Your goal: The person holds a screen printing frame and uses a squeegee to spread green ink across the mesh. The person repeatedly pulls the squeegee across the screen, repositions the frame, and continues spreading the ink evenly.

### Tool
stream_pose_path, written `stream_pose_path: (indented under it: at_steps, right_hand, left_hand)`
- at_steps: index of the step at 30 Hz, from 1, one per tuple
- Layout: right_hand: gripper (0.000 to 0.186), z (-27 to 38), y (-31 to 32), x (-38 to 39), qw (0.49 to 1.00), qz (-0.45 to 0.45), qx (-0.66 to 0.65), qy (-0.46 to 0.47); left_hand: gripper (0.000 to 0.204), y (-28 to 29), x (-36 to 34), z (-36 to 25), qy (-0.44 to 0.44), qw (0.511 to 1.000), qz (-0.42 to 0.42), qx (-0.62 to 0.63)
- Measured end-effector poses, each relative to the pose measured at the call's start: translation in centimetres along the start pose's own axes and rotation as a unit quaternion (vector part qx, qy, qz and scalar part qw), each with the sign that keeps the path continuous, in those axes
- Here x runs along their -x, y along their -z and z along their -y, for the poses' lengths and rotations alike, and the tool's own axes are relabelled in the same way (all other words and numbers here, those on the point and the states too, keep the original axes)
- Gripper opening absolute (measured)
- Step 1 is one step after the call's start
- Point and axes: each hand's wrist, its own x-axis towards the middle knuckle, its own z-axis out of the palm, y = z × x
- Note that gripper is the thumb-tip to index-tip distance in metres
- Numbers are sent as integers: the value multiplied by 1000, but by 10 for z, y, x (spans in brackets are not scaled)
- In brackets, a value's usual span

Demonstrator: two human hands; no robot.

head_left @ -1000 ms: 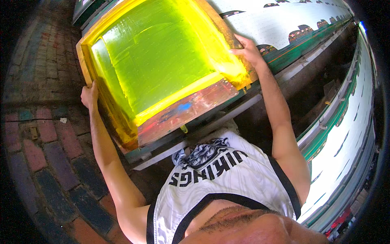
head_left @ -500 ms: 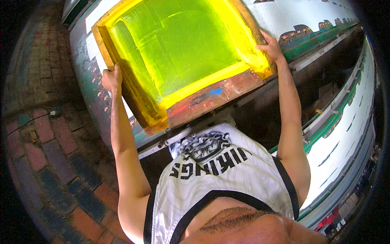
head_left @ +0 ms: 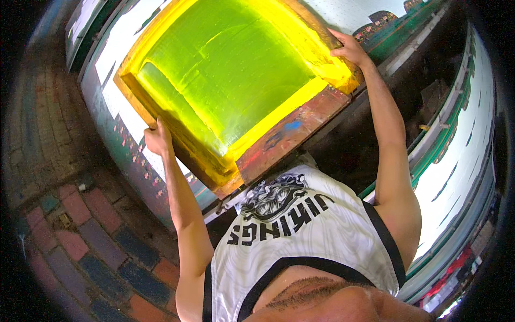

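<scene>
A screen printing frame (head_left: 230,80) with yellow-green mesh and ink-smeared wooden sides is held in front of me, over a long printing table. My left hand (head_left: 160,138) is closed on its left side, thumb on top of the wood. On the right side, near the corner closest to me, my right hand (head_left: 350,49) grips the wood, fingers partly hidden. A reddish-brown board (head_left: 292,129) with blue and red ink stains runs along the frame's near edge. Beneath the frame, white printed fabric (head_left: 115,88) shows at the left; whether the frame touches it, I cannot tell.
More white printed fabric (head_left: 343,16) lies on the table at the far right. A second long table (head_left: 456,188) with white pieces and a green edge stands to my right, across a dark gap. At my left is a brick floor (head_left: 102,241).
In view, the frame has turned slightly counter-clockwise, its near-left corner shifting right and down. My left hand has shifted right and nearer; my right hand is slightly farther up. Both keep their grip.
</scene>
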Motion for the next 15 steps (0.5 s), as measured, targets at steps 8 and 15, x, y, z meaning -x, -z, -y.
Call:
stream_pose_path:
  at_steps: [8, 15]
  right_hand:
    - [94, 11, 0, -2, 998, 34, 16, -41]
    - [83, 0, 8, -6, 997, 40, 30, -61]
  left_hand:
    - [65, -20, 0, 6, -2, 1000, 13, 4]
    - [67, -18, -1, 4, -2, 999, 53, 11]
